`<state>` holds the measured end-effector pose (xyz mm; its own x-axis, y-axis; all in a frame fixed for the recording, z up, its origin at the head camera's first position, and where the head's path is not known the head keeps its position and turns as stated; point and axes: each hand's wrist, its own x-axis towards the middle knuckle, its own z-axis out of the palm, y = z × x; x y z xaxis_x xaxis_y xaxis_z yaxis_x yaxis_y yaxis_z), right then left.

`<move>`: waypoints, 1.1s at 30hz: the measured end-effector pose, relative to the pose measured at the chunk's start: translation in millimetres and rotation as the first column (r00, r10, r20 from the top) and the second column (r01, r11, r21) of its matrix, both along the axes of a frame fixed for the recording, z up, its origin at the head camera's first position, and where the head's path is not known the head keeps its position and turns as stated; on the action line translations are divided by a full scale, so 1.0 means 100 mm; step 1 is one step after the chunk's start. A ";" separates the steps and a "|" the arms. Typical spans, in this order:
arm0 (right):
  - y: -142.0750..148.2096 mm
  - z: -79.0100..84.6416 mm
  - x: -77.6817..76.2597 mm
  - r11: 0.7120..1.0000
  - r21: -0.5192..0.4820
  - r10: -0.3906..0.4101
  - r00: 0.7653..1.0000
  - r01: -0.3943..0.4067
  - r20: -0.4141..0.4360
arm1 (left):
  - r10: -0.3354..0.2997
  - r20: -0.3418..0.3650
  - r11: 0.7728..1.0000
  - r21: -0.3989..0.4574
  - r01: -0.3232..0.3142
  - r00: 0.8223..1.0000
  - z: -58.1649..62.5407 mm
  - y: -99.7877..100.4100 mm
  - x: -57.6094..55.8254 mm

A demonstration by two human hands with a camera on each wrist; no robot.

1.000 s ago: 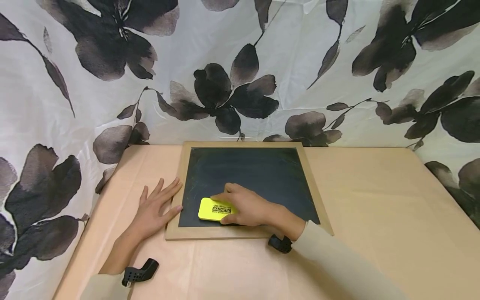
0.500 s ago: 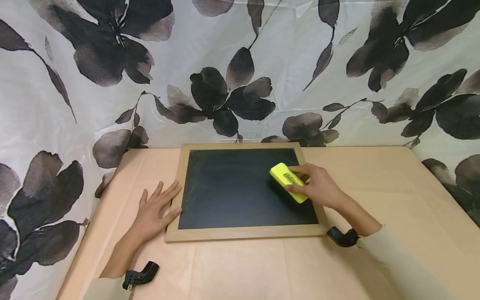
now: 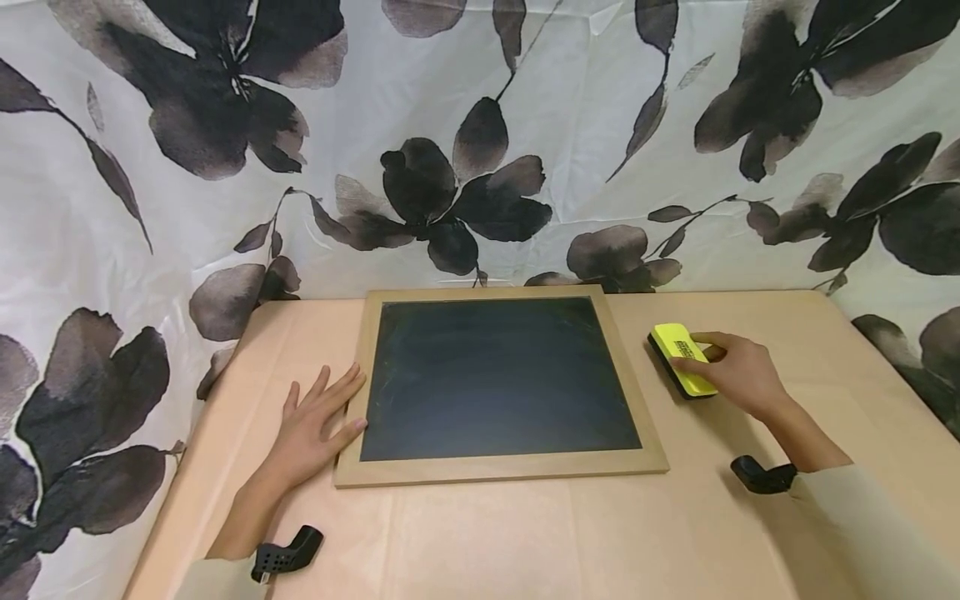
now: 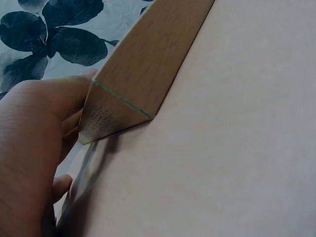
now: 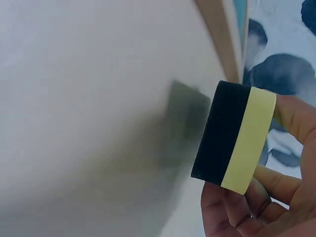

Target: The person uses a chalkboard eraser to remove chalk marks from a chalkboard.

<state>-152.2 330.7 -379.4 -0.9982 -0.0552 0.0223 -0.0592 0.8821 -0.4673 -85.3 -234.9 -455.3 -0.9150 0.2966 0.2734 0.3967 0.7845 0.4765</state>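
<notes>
A small chalkboard (image 3: 498, 379) in a light wooden frame lies on the table, its dark face bearing only faint smudges. My left hand (image 3: 306, 429) rests with spread, straight fingers against the frame's left side; in the left wrist view that hand (image 4: 34, 133) touches the wooden frame (image 4: 143, 64) near its corner. To the right of the board, my right hand (image 3: 738, 375) grips a yellow magnetic whiteboard eraser (image 3: 681, 354) between thumb and fingers. The right wrist view shows the eraser (image 5: 234, 136) edge-on, black felt toward the table and apart from it, with a shadow below.
The table (image 3: 510, 542) has a pale tan cover. Behind it hangs a white cloth (image 3: 585, 108) with dark flowers, reaching down the left side too. A black wrist camera (image 3: 288, 554) sits on the left wrist and another camera (image 3: 763, 475) on the right.
My right hand has carried the eraser from the board's lower left, up and across to the right, off the board and over the table. The left hand has stayed at the frame.
</notes>
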 end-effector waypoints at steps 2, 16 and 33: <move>0.06 -0.05 0.02 1.000 0.013 -0.023 1.000 0.024 -0.004 | 0.000 0.001 1.000 0.001 0.000 1.000 0.00 0.00 0.00; 0.14 -0.14 0.03 0.993 0.122 -0.006 0.999 0.001 0.038 | 0.012 0.044 0.999 0.053 -0.014 0.999 0.06 -0.05 -0.06; -0.53 0.59 0.05 0.938 0.220 0.307 0.938 -0.269 -0.159 | 0.240 -0.116 0.935 -0.238 -0.261 0.964 0.89 -0.25 -0.13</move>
